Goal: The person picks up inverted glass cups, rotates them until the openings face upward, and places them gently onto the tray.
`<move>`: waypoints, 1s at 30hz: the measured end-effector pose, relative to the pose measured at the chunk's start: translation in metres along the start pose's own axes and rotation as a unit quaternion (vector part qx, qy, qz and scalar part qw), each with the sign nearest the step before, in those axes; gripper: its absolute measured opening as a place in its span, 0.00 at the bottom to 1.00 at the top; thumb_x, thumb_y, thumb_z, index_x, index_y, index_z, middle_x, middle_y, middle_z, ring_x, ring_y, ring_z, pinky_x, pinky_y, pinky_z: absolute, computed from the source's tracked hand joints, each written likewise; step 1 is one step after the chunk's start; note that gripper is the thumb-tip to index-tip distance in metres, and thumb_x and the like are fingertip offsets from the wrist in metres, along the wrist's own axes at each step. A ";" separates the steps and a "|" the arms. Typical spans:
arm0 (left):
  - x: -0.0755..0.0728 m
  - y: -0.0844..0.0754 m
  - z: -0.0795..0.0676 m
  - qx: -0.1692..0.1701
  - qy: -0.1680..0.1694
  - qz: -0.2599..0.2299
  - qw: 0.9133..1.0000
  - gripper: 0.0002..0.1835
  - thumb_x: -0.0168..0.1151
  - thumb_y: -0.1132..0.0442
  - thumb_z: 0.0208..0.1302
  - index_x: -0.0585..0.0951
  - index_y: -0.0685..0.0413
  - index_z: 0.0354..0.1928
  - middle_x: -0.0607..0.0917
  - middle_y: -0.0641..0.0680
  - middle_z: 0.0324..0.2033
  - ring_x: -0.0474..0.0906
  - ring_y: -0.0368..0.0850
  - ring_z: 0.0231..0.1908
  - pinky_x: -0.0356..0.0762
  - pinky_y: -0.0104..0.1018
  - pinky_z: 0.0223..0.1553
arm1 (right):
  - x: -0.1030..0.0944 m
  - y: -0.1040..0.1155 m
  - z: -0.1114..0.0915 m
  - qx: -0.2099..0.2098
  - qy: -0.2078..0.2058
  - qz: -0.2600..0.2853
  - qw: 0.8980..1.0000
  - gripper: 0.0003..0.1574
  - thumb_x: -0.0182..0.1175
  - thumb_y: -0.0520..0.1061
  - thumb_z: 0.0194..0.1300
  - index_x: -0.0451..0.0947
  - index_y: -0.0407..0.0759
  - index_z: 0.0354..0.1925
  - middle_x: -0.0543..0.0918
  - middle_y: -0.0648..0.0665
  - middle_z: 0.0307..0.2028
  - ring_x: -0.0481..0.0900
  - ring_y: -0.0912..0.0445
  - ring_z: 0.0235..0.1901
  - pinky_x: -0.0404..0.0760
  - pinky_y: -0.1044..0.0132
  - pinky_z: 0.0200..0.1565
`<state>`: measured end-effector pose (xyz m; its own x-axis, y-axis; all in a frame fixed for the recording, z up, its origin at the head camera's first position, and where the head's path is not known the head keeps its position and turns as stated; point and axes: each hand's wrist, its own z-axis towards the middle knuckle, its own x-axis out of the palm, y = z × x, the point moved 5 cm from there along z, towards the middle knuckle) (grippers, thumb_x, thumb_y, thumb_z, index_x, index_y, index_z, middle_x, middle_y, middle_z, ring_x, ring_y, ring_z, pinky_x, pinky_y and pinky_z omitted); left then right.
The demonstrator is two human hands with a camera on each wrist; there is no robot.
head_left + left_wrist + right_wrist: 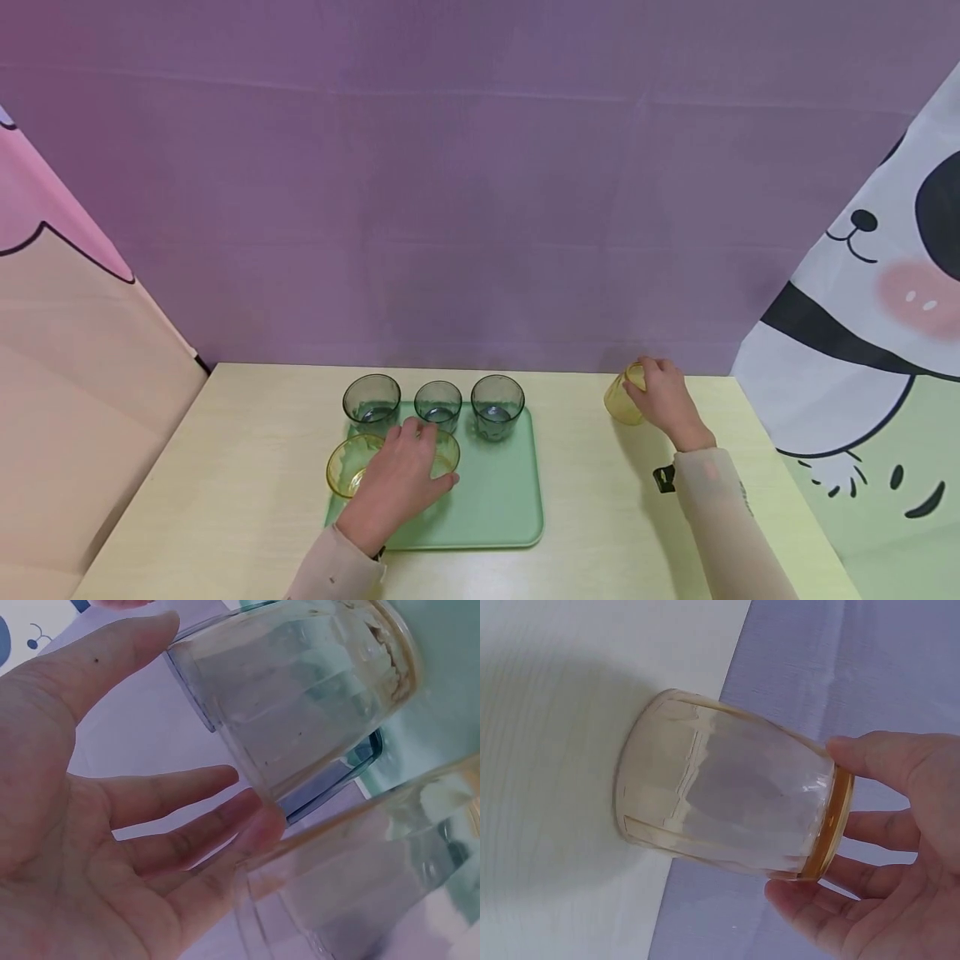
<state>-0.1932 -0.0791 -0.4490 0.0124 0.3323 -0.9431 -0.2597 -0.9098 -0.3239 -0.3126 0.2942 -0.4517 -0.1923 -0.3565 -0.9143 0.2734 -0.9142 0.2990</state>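
Two yellow drinking glasses stand upright on the green tray (502,508). My left hand (405,471) is between them, its fingers loosely extended. In the left wrist view its thumb tip is right at the rim of one yellow glass (315,697), while the little finger overlaps the rim of the other yellow glass (375,892). To the right of the tray, my right hand (663,400) holds a third yellow glass (727,787) by its thick amber base, thumb on one side and fingers on the other. This glass is upside down, mouth at the table.
Along the tray's far side stand three grey glasses: one at the left (371,404), a smaller one in the middle (438,404) and one at the right (498,408). A purple cloth (480,208) hangs behind the pale wooden table (585,517). Printed cloths flank both sides.
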 end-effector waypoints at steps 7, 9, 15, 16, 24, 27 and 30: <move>-0.005 -0.001 -0.003 -0.006 -0.011 -0.015 1.000 0.41 0.74 0.45 0.57 0.74 0.69 0.62 0.75 0.67 0.56 0.72 0.65 0.56 0.80 0.54 0.48 | -0.010 0.008 -0.003 -0.006 -0.008 0.007 1.000 0.31 0.65 0.39 0.66 0.68 0.16 0.57 0.72 0.15 0.51 0.70 0.23 0.53 0.71 0.33 0.54; -0.007 -0.001 -0.004 -0.008 -0.018 -0.026 0.999 0.41 0.74 0.45 0.57 0.74 0.68 0.63 0.75 0.66 0.57 0.72 0.65 0.56 0.80 0.55 0.48 | -0.014 0.012 -0.005 -0.010 -0.011 0.010 1.000 0.31 0.65 0.39 0.66 0.69 0.16 0.57 0.73 0.16 0.51 0.71 0.24 0.53 0.71 0.34 0.55; -0.011 -0.003 -0.006 0.000 -0.043 -0.076 0.996 0.38 0.73 0.45 0.58 0.76 0.64 0.62 0.77 0.62 0.56 0.75 0.62 0.55 0.77 0.54 0.53 | -0.025 0.022 -0.012 -0.012 -0.008 0.022 1.000 0.33 0.67 0.40 0.66 0.69 0.16 0.58 0.73 0.17 0.53 0.71 0.26 0.55 0.71 0.35 0.56; -0.012 -0.004 -0.007 0.003 -0.046 -0.084 0.995 0.37 0.73 0.45 0.58 0.77 0.63 0.62 0.78 0.61 0.55 0.75 0.61 0.55 0.77 0.54 0.54 | -0.027 0.023 -0.014 -0.009 -0.004 0.028 1.000 0.33 0.66 0.41 0.66 0.69 0.17 0.58 0.73 0.17 0.54 0.70 0.26 0.56 0.71 0.35 0.57; -0.018 -0.003 -0.010 0.013 -0.071 -0.132 0.989 0.36 0.73 0.45 0.59 0.77 0.59 0.63 0.78 0.57 0.56 0.76 0.56 0.56 0.76 0.52 0.56 | -0.043 0.042 -0.031 -0.011 -0.003 0.082 0.997 0.34 0.66 0.44 0.66 0.70 0.21 0.60 0.74 0.21 0.55 0.71 0.29 0.56 0.71 0.36 0.56; -0.018 -0.003 -0.011 0.012 -0.075 -0.136 0.988 0.36 0.73 0.44 0.58 0.77 0.58 0.63 0.78 0.55 0.56 0.76 0.55 0.56 0.76 0.50 0.56 | -0.048 0.050 -0.038 -0.017 -0.012 0.089 0.996 0.35 0.67 0.45 0.66 0.71 0.23 0.61 0.75 0.23 0.55 0.73 0.31 0.55 0.72 0.37 0.55; -0.018 -0.003 -0.012 0.013 -0.077 -0.143 0.987 0.36 0.73 0.44 0.58 0.77 0.58 0.63 0.78 0.55 0.56 0.76 0.54 0.56 0.76 0.50 0.56 | -0.053 0.059 -0.045 -0.023 -0.021 0.093 0.995 0.35 0.68 0.46 0.65 0.71 0.24 0.61 0.75 0.25 0.54 0.75 0.33 0.52 0.74 0.39 0.52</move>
<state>-0.1815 -0.0856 -0.4319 -0.0566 0.6104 -0.7901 -0.2912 -0.7670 -0.5717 -0.2443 0.2677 -0.3980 -0.1734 -0.5282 -0.8312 0.3514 -0.8216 0.4488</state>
